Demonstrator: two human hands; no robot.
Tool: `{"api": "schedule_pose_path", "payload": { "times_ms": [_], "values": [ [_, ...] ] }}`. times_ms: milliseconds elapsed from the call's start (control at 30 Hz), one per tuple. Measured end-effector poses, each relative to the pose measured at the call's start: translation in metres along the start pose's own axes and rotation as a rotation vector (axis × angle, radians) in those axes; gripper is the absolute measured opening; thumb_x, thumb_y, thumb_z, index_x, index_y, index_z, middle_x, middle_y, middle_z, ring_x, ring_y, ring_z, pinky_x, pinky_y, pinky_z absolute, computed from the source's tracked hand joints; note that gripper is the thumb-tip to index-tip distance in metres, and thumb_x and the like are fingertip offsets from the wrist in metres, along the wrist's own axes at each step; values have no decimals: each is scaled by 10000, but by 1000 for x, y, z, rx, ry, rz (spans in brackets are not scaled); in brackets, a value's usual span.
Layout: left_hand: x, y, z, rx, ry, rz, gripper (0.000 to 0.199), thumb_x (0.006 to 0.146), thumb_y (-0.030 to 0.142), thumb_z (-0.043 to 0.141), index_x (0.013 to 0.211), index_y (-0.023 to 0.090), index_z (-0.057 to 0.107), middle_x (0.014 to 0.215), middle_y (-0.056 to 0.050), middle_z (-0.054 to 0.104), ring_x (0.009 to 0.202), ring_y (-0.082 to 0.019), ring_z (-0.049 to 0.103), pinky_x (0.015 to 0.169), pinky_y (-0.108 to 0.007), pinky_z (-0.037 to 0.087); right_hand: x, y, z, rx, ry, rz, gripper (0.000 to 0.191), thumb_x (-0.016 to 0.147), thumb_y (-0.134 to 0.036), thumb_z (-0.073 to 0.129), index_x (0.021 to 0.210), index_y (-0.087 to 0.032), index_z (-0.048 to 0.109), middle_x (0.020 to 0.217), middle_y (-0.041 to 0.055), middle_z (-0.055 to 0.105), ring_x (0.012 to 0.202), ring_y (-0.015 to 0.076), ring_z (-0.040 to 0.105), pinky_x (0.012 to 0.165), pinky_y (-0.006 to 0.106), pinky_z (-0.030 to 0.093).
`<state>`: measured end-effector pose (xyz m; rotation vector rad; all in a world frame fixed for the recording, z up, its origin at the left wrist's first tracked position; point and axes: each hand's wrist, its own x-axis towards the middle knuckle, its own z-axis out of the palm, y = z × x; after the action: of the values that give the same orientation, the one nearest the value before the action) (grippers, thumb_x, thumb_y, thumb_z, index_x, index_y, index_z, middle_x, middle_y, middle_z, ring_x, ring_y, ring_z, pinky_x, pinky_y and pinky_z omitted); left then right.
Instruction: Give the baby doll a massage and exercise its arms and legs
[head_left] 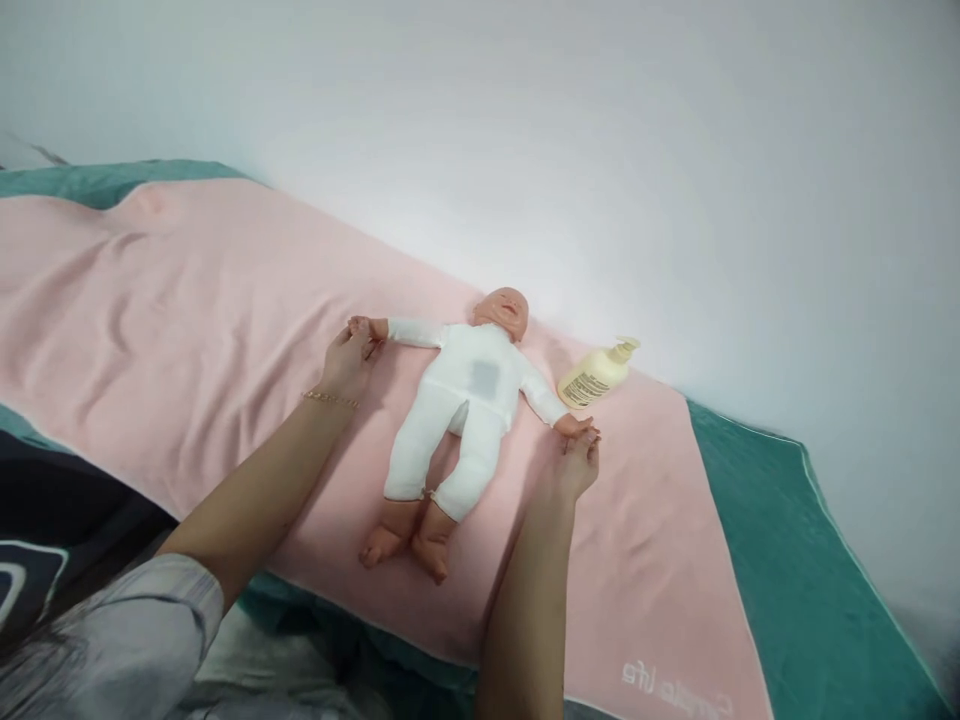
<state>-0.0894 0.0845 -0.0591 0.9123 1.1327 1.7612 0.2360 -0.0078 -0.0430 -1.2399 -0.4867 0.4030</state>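
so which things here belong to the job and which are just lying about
In use:
doll, its hands held by the left hand and right hand
pink cloth, under the doll

Apparently just lying about:
pump bottle, not held
green cloth, under the pink one

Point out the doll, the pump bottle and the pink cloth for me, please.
Doll (459,378): head view, on its white torso.
Pump bottle (592,380): head view, on its printed body, below the pump.
Pink cloth (240,310): head view, on a bare stretch in the picture's left half.
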Motion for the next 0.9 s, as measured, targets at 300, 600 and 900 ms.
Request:
{"api": "schedule_pose_path", "payload": {
  "times_ms": [300,600,900],
  "values": [
    [12,-5,-6,-119,37,-170,146,896,338,560,965,212,583,1030,-103,667,1148,-298,577,958,-530,481,2,0,1,-21,-12,36,422,792,-323,615,1142,-126,485,1289,152,552,1171,212,573,1009,375,474],
    [-62,50,49,232,-265,390,303,882,354,608,1146,221,542,1240,-71,619,1161,-205,580,1020,-378,448,-43,-36,34,-189,-76,-337,505,856,-267,572,1333,-153,456,1304,81,561,1210,184,538,1071,398,403],
    [-76,46,61,772,-652,632,313,942,238,444,1214,271,595,1292,-6,614,1271,-197,502,1184,-485,48,-59,-20,51,-405,-451,-886,283,884,-252,585,1159,-213,641,1119,50,680,1042,187,622,962,396,480]
  ]
}}
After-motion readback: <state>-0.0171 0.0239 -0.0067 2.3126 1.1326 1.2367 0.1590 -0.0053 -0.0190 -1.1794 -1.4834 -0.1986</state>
